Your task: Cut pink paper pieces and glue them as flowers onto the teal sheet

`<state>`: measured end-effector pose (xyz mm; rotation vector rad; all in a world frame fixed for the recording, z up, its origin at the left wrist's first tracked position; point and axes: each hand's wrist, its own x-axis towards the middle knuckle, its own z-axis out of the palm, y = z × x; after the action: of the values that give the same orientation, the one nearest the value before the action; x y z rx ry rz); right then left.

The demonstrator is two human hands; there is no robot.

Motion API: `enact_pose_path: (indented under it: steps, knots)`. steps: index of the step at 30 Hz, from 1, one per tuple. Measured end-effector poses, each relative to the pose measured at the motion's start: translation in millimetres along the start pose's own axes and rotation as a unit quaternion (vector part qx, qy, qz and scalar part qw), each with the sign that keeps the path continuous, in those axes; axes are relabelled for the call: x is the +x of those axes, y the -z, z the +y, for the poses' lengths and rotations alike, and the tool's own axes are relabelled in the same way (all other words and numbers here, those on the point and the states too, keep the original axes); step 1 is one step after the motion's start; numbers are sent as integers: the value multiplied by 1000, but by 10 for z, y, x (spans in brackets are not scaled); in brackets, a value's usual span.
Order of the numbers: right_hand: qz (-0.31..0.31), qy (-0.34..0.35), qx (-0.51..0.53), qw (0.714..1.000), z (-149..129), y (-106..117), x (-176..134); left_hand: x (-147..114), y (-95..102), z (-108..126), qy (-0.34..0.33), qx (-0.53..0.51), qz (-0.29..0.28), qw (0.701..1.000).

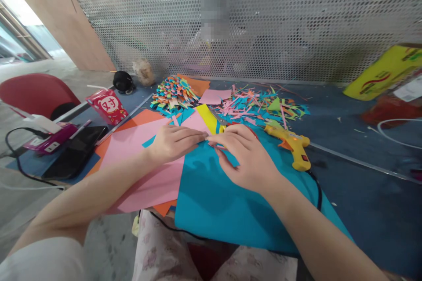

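Observation:
My left hand [174, 142] reaches in over the pink paper sheet [161, 184], its fingers straight and pressed together. Its fingertips meet those of my right hand [247, 156], which is closed in a pinch above the blue paper sheet [237, 210]. A small pinkish strip [216, 145] shows at the right fingertips; most of it is hidden, and what the left fingertips hold cannot be made out. Just beyond the hands lie a yellow paper piece [207, 116] and scissors [220, 117], partly covered by the right hand. A yellow glue gun [293, 145] rests right of that hand.
Cut paper strips [253, 105] are heaped at the back, beside a cluster of folded multicolour paper [173, 92]. At left are a phone [77, 151], a purple power strip [49, 138] and a red carton [107, 105]. A yellow packet [379, 74] stands far right, before a perforated metal panel [263, 22].

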<state>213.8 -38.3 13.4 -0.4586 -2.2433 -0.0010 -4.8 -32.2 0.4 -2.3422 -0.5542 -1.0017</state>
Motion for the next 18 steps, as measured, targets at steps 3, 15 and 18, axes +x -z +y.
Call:
enact_pose_path:
  steps: [3, 15, 18]
  knots:
    - [-2, 4, -3, 1000, 3, 1, -9, 0, 3, 1, 7, -7, -7, 1000]
    - [14, 36, -54, 998, 32, 24, -15, 2, -8, -6, 34, -19, -3, 999]
    - [22, 44, -71, 996, 30, 25, -17, -12, -27, -6, 43, -20, -3, 999]
